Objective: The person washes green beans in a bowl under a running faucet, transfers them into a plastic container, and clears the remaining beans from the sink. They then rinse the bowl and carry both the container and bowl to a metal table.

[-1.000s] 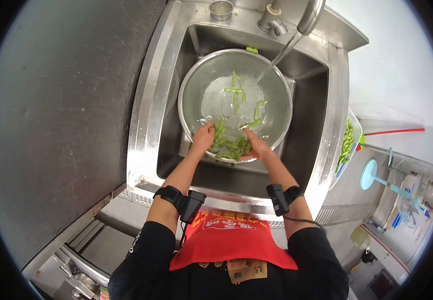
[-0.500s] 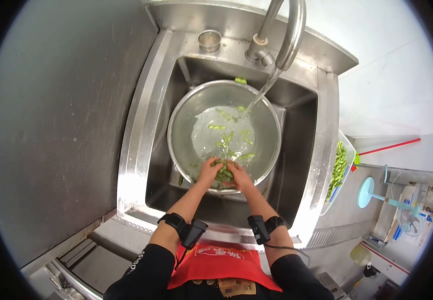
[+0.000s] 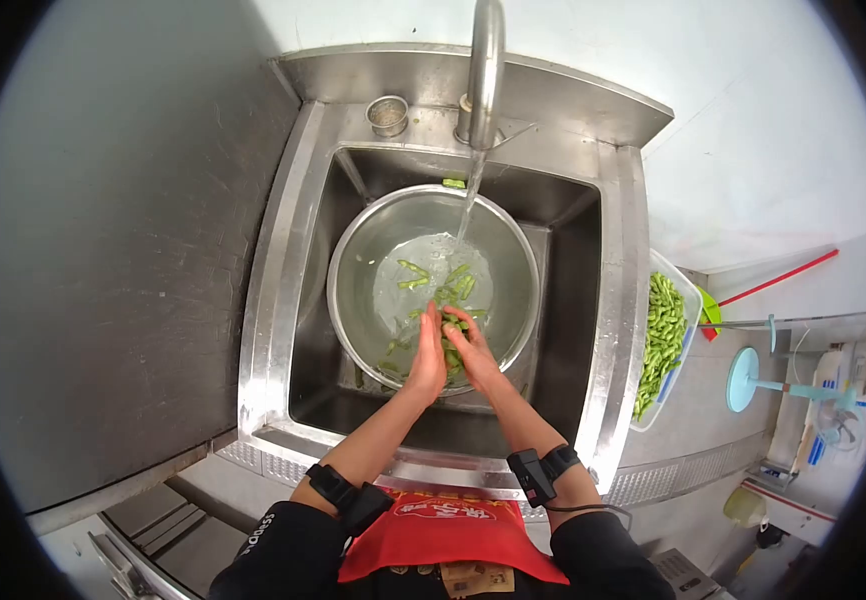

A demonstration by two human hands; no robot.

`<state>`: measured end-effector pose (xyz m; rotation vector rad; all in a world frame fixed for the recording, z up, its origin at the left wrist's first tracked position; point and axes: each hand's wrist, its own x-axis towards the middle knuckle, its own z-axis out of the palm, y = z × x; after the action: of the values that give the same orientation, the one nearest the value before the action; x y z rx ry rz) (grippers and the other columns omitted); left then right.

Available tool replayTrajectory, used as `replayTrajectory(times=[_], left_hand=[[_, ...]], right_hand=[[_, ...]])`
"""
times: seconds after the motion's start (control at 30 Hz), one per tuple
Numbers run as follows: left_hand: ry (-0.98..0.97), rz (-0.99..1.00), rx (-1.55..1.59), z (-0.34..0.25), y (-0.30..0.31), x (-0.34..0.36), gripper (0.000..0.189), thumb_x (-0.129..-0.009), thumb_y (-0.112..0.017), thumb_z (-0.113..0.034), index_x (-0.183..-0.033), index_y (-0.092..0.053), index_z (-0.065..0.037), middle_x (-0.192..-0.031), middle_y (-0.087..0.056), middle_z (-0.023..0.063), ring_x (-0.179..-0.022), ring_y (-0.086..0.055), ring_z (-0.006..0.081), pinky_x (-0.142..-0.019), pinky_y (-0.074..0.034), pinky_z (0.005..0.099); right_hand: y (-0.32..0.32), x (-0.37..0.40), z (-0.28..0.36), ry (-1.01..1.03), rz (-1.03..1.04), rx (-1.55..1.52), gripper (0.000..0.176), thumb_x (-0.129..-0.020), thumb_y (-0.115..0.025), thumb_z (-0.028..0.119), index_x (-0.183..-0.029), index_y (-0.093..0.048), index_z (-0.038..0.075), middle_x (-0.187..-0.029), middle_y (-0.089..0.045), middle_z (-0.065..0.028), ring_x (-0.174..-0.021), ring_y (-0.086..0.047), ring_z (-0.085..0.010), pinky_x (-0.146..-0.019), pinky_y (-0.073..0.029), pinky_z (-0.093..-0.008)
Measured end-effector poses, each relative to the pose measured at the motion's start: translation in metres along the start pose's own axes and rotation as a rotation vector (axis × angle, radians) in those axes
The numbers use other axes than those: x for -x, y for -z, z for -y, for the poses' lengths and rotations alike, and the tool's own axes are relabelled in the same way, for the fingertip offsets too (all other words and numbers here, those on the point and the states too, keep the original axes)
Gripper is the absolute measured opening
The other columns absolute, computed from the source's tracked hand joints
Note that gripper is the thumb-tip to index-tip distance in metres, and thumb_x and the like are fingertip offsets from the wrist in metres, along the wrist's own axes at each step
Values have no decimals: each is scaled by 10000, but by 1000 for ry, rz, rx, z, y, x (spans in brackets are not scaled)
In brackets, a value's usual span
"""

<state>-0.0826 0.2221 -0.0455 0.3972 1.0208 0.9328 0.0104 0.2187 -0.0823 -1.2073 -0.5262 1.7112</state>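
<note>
A large round metal basin (image 3: 353, 235) holds water and loose green edamame pods (image 3: 413, 275). My left hand (image 3: 427, 355) and my right hand (image 3: 470, 352) come together over the basin's near side, with a bunch of edamame between them. The left fingers are straight and pressed together against the pods. On the other side, the right fingers and thumb curl round them. Part of the bunch is hidden by my hands. Water runs from the faucet (image 3: 488, 75) into the far side of the basin.
The basin stands inside a steel sink (image 3: 621, 300). A small metal cup (image 3: 387, 116) sits on the sink's back ledge. At right is a clear plastic bin (image 3: 695, 300) full of edamame. A red-handled tool (image 3: 778, 278) and a light-blue fan (image 3: 743, 380) lie beyond it.
My hands have come up and closer together, pressing the pods between them. The floating pods have shifted. The whole view has moved, so the sink appears slightly lower and further left.
</note>
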Motion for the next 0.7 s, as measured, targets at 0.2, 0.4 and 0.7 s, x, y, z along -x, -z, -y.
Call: replayTrajectory(times=[0.2, 0.4, 0.7], left_hand=[[152, 206, 91, -46, -16, 13, 765, -820, -345, -644, -1398, 8, -287, -1446, -75, 156, -1337, -36, 272, -998, -126, 576], [-12, -309, -691, -33, 86, -16, 777, -782, -517, -556, -1382, -175, -201, -1358, -255, 209, -1277, -246, 326, -977, -286, 507], [74, -71, -1275, 57, 73, -49, 937, -602, -667, -608, -1347, -307, -169, -1321, -248, 332, -1246, -280, 411, -996, -300, 421]], right_hand=[[13, 7, 41, 63, -70, 159, 261, -798, -612, 163, -1052, -558, 183, -847, -558, 31, -678, -502, -73, -468, -403, -206], [77, -12, 14, 172, -129, 481, 217, -793, -601, 148, -1003, -571, 199, -765, -530, 40, -607, -484, -55, -418, -357, -202], [165, 85, 179, 307, -263, -1, 289, -865, -515, 182, -1150, -468, 199, -976, -533, 10, -623, -447, -38, -397, -289, -121]])
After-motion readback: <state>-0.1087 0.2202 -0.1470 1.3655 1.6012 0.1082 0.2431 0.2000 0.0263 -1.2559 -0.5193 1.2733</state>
